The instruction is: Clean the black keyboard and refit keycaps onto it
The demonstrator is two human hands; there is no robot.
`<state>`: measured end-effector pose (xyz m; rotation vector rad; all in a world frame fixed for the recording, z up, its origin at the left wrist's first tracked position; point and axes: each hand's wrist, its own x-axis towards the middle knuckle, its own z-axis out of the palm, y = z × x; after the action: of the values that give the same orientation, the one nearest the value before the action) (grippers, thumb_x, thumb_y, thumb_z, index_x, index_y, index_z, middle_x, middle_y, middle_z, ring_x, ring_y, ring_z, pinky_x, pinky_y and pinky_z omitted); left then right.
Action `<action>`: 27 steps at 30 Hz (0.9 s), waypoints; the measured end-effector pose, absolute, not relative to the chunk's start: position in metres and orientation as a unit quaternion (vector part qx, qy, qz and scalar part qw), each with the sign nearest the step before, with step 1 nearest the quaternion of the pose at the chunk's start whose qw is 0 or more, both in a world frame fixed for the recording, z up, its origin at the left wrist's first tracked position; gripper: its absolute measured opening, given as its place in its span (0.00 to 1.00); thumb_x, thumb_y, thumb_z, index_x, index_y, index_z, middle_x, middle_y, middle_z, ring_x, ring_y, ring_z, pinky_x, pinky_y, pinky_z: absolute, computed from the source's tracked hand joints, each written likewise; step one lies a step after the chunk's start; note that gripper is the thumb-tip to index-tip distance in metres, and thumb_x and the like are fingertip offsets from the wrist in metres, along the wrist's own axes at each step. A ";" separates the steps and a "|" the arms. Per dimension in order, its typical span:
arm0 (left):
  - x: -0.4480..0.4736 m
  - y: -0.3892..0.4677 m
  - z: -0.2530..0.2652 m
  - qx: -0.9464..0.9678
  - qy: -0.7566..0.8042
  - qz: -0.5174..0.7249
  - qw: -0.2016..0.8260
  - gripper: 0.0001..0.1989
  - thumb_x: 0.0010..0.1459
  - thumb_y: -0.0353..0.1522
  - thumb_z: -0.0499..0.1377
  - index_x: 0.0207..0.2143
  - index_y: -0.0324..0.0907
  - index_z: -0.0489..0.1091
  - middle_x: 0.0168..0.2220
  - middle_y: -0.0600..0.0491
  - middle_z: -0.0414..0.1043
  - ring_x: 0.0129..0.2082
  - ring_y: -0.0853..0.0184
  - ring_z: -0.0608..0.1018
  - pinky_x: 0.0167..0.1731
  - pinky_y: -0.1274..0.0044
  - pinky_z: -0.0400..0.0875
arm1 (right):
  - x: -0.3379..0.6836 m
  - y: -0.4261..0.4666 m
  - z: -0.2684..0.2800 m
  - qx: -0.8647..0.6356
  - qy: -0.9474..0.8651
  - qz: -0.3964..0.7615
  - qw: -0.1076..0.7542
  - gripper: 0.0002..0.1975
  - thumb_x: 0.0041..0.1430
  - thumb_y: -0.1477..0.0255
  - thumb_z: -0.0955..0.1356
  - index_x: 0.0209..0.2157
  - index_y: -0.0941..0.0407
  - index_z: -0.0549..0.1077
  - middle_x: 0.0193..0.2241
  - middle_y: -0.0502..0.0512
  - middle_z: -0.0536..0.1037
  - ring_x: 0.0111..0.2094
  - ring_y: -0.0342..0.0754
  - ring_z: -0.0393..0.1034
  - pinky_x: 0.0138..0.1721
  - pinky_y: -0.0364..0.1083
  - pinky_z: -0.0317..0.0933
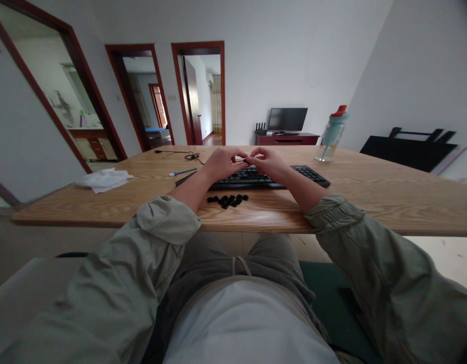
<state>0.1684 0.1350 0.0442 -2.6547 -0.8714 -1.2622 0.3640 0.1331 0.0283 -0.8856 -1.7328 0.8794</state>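
Over the black keyboard (pixel 248 178), my left hand (pixel 225 163) and my right hand (pixel 269 163) meet fingertip to fingertip. Both are closed in a pinch around a small black keycap (pixel 246 161), mostly covered by the fingers. A thin pale line shows by the left fingers, too small to make out. My wrists partly hide the keyboard, which lies flat on the table. In front of its near edge, several loose black keycaps (pixel 228 200) lie in a small group between my forearms.
On the wooden table (pixel 388 187), a blue-and-white brush (pixel 182 172) and a coiled black cable (pixel 192 156) lie left of the keyboard. Farther left is crumpled white tissue (pixel 103 179). A clear bottle with a red lid (pixel 331 135) stands at the back right.
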 end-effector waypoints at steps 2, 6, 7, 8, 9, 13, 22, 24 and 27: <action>0.169 0.135 0.043 -0.867 -0.284 -0.406 0.055 0.12 0.54 0.36 0.64 0.40 0.41 0.79 0.30 0.52 0.79 0.26 0.71 0.73 0.30 0.79 0.66 | 0.365 0.134 0.027 -0.353 -0.711 0.375 0.478 0.27 0.43 0.50 0.75 0.32 0.55 0.64 0.20 0.44 0.70 0.17 0.36 0.51 0.18 0.41 0.43; 0.167 0.134 0.044 -0.872 -0.271 -0.403 0.062 0.14 0.54 0.34 0.64 0.43 0.40 0.77 0.35 0.52 0.80 0.25 0.73 0.74 0.31 0.79 0.67 | 0.367 0.134 0.027 -0.337 -0.730 0.381 0.455 0.22 0.45 0.56 0.75 0.32 0.55 0.67 0.20 0.44 0.69 0.18 0.36 0.53 0.19 0.40 0.44; 0.166 0.134 0.044 -0.873 -0.271 -0.401 0.063 0.14 0.54 0.33 0.64 0.44 0.40 0.77 0.36 0.51 0.80 0.26 0.73 0.74 0.32 0.79 0.68 | 0.368 0.134 0.028 -0.339 -0.731 0.382 0.452 0.20 0.46 0.58 0.75 0.32 0.56 0.68 0.20 0.45 0.70 0.18 0.36 0.53 0.19 0.40 0.44; 0.165 0.135 0.044 -0.874 -0.272 -0.398 0.064 0.15 0.54 0.33 0.64 0.44 0.40 0.76 0.37 0.51 0.80 0.26 0.73 0.75 0.32 0.79 0.68 | 0.368 0.133 0.029 -0.344 -0.728 0.385 0.451 0.19 0.47 0.59 0.75 0.33 0.56 0.68 0.21 0.46 0.72 0.18 0.36 0.54 0.19 0.40 0.45; 0.163 0.135 0.044 -0.874 -0.275 -0.395 0.065 0.15 0.53 0.32 0.64 0.44 0.40 0.77 0.37 0.51 0.80 0.27 0.72 0.75 0.33 0.79 0.68 | 0.369 0.133 0.030 -0.350 -0.723 0.388 0.452 0.17 0.48 0.61 0.74 0.34 0.56 0.69 0.23 0.47 0.74 0.18 0.36 0.55 0.19 0.40 0.46; 0.159 0.141 0.042 -0.861 -0.292 -0.416 -0.008 0.15 0.55 0.33 0.63 0.45 0.38 0.76 0.37 0.49 0.80 0.28 0.71 0.76 0.31 0.78 0.69 | 0.371 0.135 0.031 -0.375 -0.714 0.368 0.463 0.13 0.50 0.65 0.71 0.36 0.56 0.70 0.31 0.53 0.79 0.19 0.37 0.57 0.20 0.41 0.49; 0.165 0.152 0.034 -0.800 -0.346 -0.408 -0.271 0.13 0.59 0.35 0.60 0.42 0.35 0.76 0.33 0.49 0.79 0.26 0.73 0.75 0.28 0.80 0.69 | 0.364 0.144 0.019 -0.376 -0.806 0.079 0.450 0.13 0.50 0.66 0.70 0.36 0.59 0.76 0.30 0.53 0.77 0.26 0.41 0.65 0.30 0.42 0.58; 0.167 0.151 0.033 -0.789 -0.348 -0.412 -0.294 0.14 0.58 0.36 0.61 0.44 0.36 0.75 0.34 0.49 0.79 0.26 0.73 0.74 0.27 0.81 0.68 | 0.361 0.144 0.021 -0.371 -0.806 0.054 0.458 0.13 0.51 0.65 0.70 0.35 0.59 0.77 0.30 0.54 0.78 0.26 0.41 0.65 0.31 0.43 0.58; 0.166 0.151 0.032 -0.775 -0.347 -0.419 -0.321 0.17 0.57 0.38 0.63 0.46 0.37 0.74 0.34 0.49 0.78 0.26 0.73 0.74 0.24 0.82 0.65 | 0.359 0.141 0.024 -0.372 -0.807 0.026 0.457 0.13 0.53 0.65 0.68 0.36 0.58 0.79 0.30 0.54 0.79 0.26 0.42 0.65 0.32 0.43 0.59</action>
<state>0.1662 0.1513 0.0322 -3.1080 -1.3894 -1.6796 0.3587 0.1407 0.0238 -0.9180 -1.9904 0.0639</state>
